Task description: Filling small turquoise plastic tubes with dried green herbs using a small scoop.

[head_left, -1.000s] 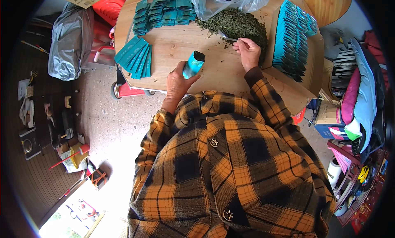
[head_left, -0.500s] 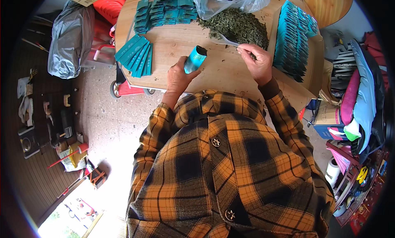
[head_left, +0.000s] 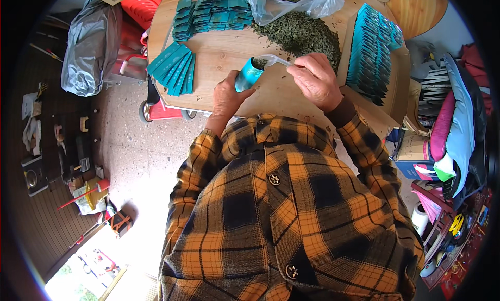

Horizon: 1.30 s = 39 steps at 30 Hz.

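My left hand (head_left: 228,97) is closed round a small teal packet (head_left: 248,78), held upright and tilted a little, its mouth spread at the top. Dark green dried leaf shows at that mouth. In my right hand (head_left: 317,81) is the handle of a clear plastic spoon (head_left: 274,58), whose bowl sits at the packet's opening. Beyond the hands lies a heap of dried leaves (head_left: 307,35) on the round wooden table (head_left: 219,56). Flat teal packets (head_left: 173,69) are fanned out left of my left hand.
Teal packets (head_left: 211,12) are stacked in rows at the far left. A clear plastic bag (head_left: 291,7) of leaves stands behind the heap. To the right, a cardboard box (head_left: 398,87) holds several packed rows of teal packets (head_left: 371,53). A wheeled red frame (head_left: 166,113) is below the table's left edge.
My right hand has moved left, bringing the spoon from the edge of the leaf heap to the packet's mouth. Leaf now shows in the opening. My left hand has barely moved.
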### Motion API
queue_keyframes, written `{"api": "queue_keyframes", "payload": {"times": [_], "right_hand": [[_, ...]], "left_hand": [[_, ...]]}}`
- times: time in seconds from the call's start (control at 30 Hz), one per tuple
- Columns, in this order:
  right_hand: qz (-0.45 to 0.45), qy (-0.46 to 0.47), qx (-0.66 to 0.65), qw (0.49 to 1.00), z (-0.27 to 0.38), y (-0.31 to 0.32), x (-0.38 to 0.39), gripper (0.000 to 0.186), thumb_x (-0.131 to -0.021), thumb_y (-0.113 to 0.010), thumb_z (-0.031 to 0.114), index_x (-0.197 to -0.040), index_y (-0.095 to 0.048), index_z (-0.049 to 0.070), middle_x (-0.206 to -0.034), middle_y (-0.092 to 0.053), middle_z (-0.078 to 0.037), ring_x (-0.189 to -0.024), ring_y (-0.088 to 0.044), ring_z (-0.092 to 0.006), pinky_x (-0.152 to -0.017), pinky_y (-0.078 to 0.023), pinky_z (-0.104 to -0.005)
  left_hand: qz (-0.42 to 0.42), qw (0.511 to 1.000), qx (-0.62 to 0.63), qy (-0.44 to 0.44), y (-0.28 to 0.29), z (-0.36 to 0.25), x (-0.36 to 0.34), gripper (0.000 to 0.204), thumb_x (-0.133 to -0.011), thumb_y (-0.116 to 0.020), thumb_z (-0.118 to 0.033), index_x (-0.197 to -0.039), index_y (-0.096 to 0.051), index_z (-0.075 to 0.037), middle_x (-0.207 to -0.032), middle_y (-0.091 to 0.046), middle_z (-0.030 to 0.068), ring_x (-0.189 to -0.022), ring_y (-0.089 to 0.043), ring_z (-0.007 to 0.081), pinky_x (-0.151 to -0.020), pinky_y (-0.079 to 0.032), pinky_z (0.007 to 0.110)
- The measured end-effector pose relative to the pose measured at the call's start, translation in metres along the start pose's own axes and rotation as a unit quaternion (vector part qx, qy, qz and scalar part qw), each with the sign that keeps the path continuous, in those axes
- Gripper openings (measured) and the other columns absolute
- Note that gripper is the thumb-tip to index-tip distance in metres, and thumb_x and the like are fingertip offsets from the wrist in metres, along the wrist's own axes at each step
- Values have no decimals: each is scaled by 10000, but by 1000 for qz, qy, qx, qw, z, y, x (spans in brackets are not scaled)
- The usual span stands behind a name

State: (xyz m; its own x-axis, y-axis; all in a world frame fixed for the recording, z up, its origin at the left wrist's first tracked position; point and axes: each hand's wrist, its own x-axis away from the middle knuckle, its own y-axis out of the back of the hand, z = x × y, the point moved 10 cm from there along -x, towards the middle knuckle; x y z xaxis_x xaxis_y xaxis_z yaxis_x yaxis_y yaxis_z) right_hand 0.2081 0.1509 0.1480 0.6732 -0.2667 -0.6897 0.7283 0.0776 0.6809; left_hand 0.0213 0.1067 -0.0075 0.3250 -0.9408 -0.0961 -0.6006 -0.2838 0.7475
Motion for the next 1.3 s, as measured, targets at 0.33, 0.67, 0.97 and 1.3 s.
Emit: {"api": "queue_keyframes", "payload": {"times": [0.33,0.67,0.97,1.3], "right_hand": [[-29,-3,20,999,-5,5,-1,271,-640,-686,-81,-894,-654,8,-867,-589,-87,-787,-560,-256,-668,-464,-354],[19,-419,-229,878,-96,-48,86,53,-850,-629,33,-826,-607,-9,-688,-618,-23,-600,-565,-62,-543,-453,-228],[-60,-457,-149,875,-133,-44,95,142,-843,-648,75,-745,-567,11,-581,-595,-30,-506,-552,-66,-477,-423,-226],[-89,-375,-20,922,-147,-62,67,101,-835,-670,89,-792,-597,34,-599,-623,-52,-539,-602,-90,-509,-468,-254]], "left_hand": [[-8,1000,-8,-2,1,-1,2,530,-653,-800,-348,-1041,-572,-69,-858,-673,167,-794,-651,361,-686,-519,442],[-2,1000,-17,-3,-1,-1,1,560,-655,-805,-358,-1064,-590,-42,-869,-672,183,-797,-659,351,-708,-528,417],[1,1000,-23,2,-2,-2,1,525,-653,-797,-343,-1040,-570,-70,-862,-673,168,-796,-648,365,-698,-515,448],[-4,1000,-12,-3,-1,-2,2,517,-660,-791,-346,-1038,-569,-72,-864,-673,168,-798,-648,367,-698,-516,449]]}}
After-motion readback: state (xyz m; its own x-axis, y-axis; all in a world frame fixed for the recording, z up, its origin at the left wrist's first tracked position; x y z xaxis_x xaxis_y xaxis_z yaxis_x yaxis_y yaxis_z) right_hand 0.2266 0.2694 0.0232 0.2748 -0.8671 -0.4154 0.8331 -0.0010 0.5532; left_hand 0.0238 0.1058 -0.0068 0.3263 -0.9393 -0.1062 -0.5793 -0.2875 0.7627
